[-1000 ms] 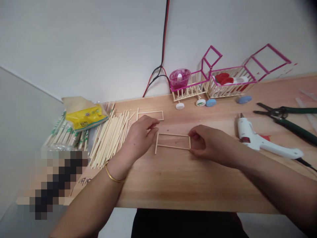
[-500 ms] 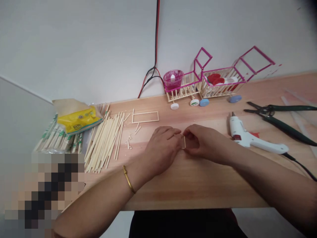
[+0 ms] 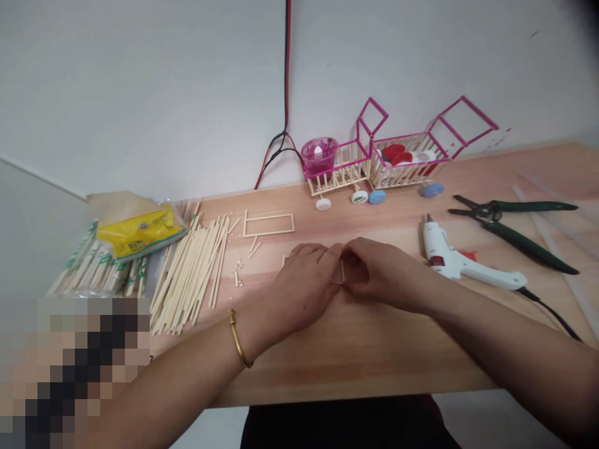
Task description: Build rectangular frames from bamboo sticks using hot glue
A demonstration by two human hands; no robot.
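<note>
Hands meeting mid-table in the head view: left hand (image 3: 306, 287) and right hand (image 3: 377, 274) are both pinching a small stick frame (image 3: 342, 272), fingertips closing on one end, probably steadying a joint. Glue gun (image 3: 461, 262) is lying just right of the fingers, loose sticks (image 3: 191, 271) piling up to their left. Yellow packet (image 3: 138, 227) has writing, too blurry to read
</note>
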